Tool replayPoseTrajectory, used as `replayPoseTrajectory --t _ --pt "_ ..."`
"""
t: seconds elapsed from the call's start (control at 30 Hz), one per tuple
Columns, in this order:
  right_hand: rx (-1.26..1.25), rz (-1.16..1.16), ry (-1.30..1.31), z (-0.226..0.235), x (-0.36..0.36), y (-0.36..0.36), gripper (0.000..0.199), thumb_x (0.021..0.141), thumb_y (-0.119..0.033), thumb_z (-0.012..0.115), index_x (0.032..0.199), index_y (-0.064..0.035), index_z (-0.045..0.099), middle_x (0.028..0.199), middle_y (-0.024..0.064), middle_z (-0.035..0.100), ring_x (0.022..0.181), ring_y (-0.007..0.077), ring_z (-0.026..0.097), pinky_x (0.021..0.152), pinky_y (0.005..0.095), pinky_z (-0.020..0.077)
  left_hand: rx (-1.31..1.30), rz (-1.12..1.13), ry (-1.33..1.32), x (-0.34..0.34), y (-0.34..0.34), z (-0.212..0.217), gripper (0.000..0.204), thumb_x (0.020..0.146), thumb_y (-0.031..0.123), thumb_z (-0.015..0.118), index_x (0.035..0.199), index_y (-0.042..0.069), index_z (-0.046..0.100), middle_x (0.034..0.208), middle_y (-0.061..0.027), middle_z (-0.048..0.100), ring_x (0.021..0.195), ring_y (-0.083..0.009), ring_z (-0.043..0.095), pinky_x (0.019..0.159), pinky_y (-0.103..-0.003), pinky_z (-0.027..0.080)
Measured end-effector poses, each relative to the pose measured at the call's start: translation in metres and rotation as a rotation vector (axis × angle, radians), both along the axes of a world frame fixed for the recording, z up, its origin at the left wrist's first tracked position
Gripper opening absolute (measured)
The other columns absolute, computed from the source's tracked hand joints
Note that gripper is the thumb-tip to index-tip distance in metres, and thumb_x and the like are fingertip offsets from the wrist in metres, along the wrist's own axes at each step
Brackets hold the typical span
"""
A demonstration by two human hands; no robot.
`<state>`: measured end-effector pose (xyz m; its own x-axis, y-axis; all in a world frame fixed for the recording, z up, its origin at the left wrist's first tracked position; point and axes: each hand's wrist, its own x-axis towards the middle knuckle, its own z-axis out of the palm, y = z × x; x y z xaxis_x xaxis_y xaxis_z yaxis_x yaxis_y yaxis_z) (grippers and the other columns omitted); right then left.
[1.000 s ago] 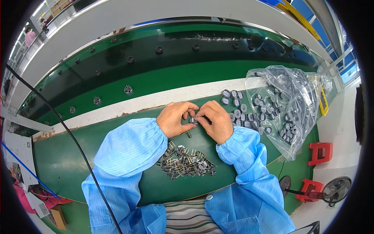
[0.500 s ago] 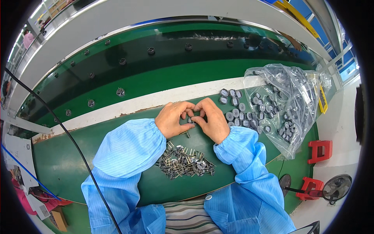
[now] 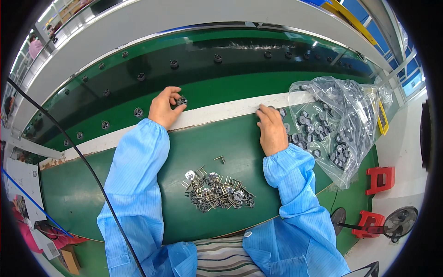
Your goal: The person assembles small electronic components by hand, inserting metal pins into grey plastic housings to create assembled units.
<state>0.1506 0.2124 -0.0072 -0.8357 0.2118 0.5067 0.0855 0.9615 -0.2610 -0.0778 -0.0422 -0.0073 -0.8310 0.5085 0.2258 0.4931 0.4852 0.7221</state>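
Counter (image 3: 235, 143) top: smooth green, semi-gloss. Pile (image 3: 217, 194) twd its near edge: dull dk plastic-looking pcs w/ shiny brass-coloured metal pins (image 3: 201, 171), some bright silvery metallic discs (image 3: 190, 175). Held pc (image 3: 182, 101): dk w/ metallic glints. Along far edge, white ledge (image 3: 217, 117): painted, rough, chipped, rusty patches. Belt (image 3: 230, 83) beyond: smooth, v. glossy, reflective. Nr far right corner: grey caps (image 3: 296, 137), smooth matt plastic; bag (image 3: 357, 92), thin clear plastic, crinkled, shiny. Sleeves (image 3: 134, 171): lt-blue pinstriped cloth, creased.
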Motion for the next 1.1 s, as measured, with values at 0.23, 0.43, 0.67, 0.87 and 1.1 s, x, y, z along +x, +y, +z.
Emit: replayPoseTrajectory --t 0.23,0.43,0.67,0.87,1.1 --pt "-0.249 0.406 0.081 0.014 -0.004 -0.047 0.033 0.079 0.007 0.074 0.111 0.0010 0.071 0.121 0.0187 0.069 0.115 0.0379 0.064 0.097 0.0439 0.0542 -0.106 -0.139 0.411 0.022 0.004 0.015 0.053 0.078 0.013 0.086 0.126 0.012 0.064 0.128 -0.0092 0.058 0.122 -0.0316 0.054 0.104 -0.045 0.045" --pt "-0.519 0.542 -0.143 0.034 0.017 -0.072 0.023 0.081 -0.015 0.084 0.096 -0.0044 0.069 0.089 0.0111 0.066 0.083 0.0318 0.067 0.073 0.0422 0.0539 0.031 -0.727 0.092 0.058 0.016 0.030 0.063 0.072 0.018 0.092 0.128 0.013 0.065 0.131 -0.0110 0.054 0.124 -0.0316 0.052 0.110 -0.043 0.041" --pt "-0.620 0.360 -0.198 0.024 0.019 -0.061 0.012 0.086 -0.006 0.081 0.094 -0.0012 0.073 0.081 0.0094 0.065 0.061 0.0203 0.063 0.056 0.0331 0.0504 -0.087 -0.701 0.113 0.073 0.024 0.006 0.057 0.072 0.020 0.091 0.123 0.015 0.068 0.119 -0.0049 0.062 0.117 -0.0280 0.058 0.098 -0.043 0.043" --pt "-0.530 0.373 -0.279 0.027 0.015 -0.037 0.013 0.085 -0.004 0.079 0.096 -0.0028 0.073 0.088 0.0099 0.064 0.074 0.0235 0.065 0.065 0.0349 0.0518 -0.061 -0.703 0.103 0.070 0.023 0.004 0.050 0.073 0.022 0.091 0.117 0.013 0.070 0.116 -0.0039 0.066 0.113 -0.0274 0.060 0.097 -0.043 0.043" --pt "-0.580 0.463 -0.256 0.032 0.011 -0.036 0.010 0.085 -0.003 0.079 0.093 -0.0031 0.074 0.088 0.0077 0.065 0.083 0.0213 0.064 0.070 0.0334 0.0505 -0.008 -0.586 0.115 0.082 0.027 0.002 0.042 0.071 0.030 0.092 0.104 0.014 0.072 0.102 -0.0005 0.066 0.101 -0.0241 0.061 0.091 -0.041 0.041"
